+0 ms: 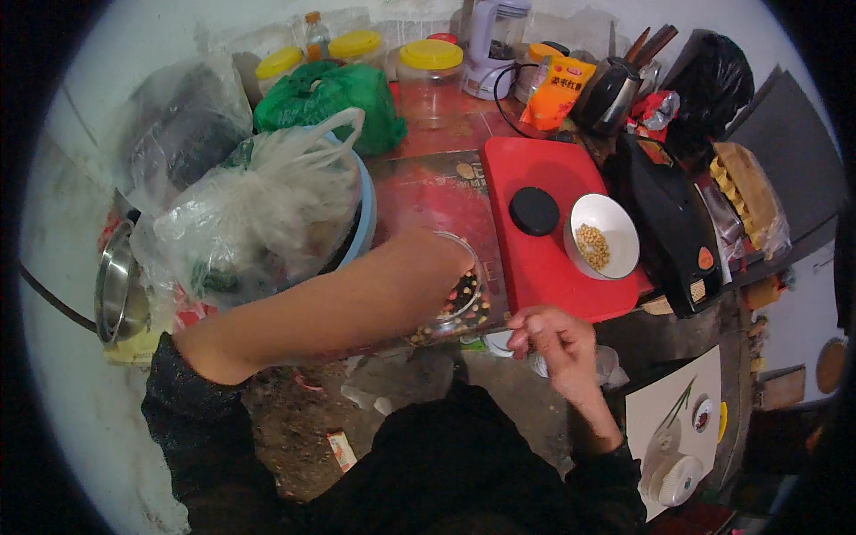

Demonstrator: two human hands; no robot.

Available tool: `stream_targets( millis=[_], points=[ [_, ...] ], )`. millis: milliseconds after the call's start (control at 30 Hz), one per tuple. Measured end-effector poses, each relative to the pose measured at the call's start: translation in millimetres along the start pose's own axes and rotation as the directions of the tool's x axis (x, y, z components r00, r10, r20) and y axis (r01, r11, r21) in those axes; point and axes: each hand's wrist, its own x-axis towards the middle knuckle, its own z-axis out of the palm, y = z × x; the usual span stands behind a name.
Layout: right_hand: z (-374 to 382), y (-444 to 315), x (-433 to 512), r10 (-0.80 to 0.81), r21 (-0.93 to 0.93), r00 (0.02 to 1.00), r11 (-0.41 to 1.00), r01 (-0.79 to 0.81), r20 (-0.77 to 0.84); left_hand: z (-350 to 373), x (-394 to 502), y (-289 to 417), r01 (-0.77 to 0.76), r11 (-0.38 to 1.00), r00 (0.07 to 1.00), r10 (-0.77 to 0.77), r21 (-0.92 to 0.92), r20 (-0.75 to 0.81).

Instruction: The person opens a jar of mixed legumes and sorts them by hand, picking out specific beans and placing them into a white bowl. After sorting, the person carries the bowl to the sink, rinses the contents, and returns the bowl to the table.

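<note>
My left hand [438, 251] reaches into the mouth of a clear jar [479, 294] near the table's front edge. Mixed beans, dark, pale and reddish, show inside it, and the fingers are hidden. Just beyond the front edge, my right hand [555, 338] hangs in the air below a red cutting board [568, 294], its fingers curled; I cannot make out whether anything is between them. On the board lie a round black lid [534, 211] and a white bowl [622, 234] holding yellowish beans [592, 246].
Plastic bags [254, 207] fill a blue basin [366, 207] at left. Behind stand a yellow-lidded jar [430, 87], a blender [491, 50] and an electric kettle [606, 97]. A black appliance [669, 221] lies right of the board. Steel bowls [117, 287] lean at far left.
</note>
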Motion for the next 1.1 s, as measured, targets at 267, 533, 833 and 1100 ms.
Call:
stream_targets(
  millis=[267, 533, 833, 1100],
  points=[
    [31.0, 0.9, 0.4, -0.023, -0.148, 0.967, 0.987, 0.062, 0.254, 14.2, 11.2, -10.6, -0.099, 0.994, 0.995, 0.099, 0.038, -0.012],
    [37.5, 0.2, -4.9, -0.004, -0.121, 0.972, 0.992, 0.034, 0.236, -4.7, -2.3, -14.6, -0.025, 0.981, 0.977, -0.017, -0.192, -0.214],
    [31.4, 5.4, -20.9, 0.206, 0.584, 0.968, 0.771, -0.253, 0.147, 0.6, -31.8, 32.5, 0.180, 0.058, 0.974, -0.151, -0.982, 0.170],
    [38.9, 7.8, -61.0, 0.314, 0.957, 0.915, 0.053, -0.285, 0.255, 134.1, -3.2, 83.0, 0.170, -0.754, 0.972, 0.021, -0.634, 0.235]
  ],
)
